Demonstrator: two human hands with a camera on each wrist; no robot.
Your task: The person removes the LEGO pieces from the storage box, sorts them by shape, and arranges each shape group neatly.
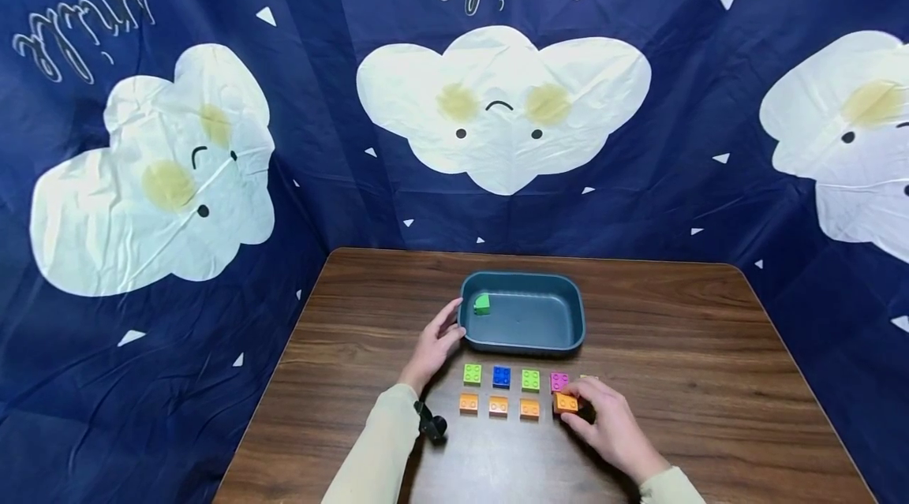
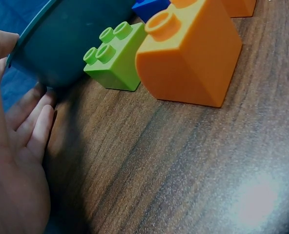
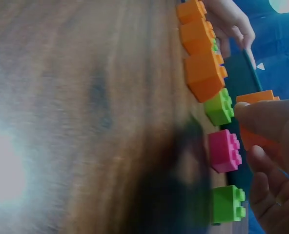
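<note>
My right hand [image 1: 607, 423] pinches an orange brick [image 1: 566, 403] between thumb and fingers; in the right wrist view this brick is up off the table. My left hand [image 1: 432, 346] rests against the left side of a dark teal bin [image 1: 521, 348], fingertips at its rim and outer wall. A green brick [image 1: 482, 304] lies inside the bin. Three orange bricks [image 1: 499, 406] stand in the near row. Behind them are a light green brick [image 1: 472, 375], a blue brick [image 1: 501, 376], another light green brick [image 1: 530, 380] and a pink brick [image 1: 559, 382].
At the right end of the back row stands one more green brick [image 3: 227, 204], mostly hidden by my right hand in the head view. The brown wooden table [image 1: 710, 378] meets a blue curtain [image 1: 327, 173] printed with clouds on three sides.
</note>
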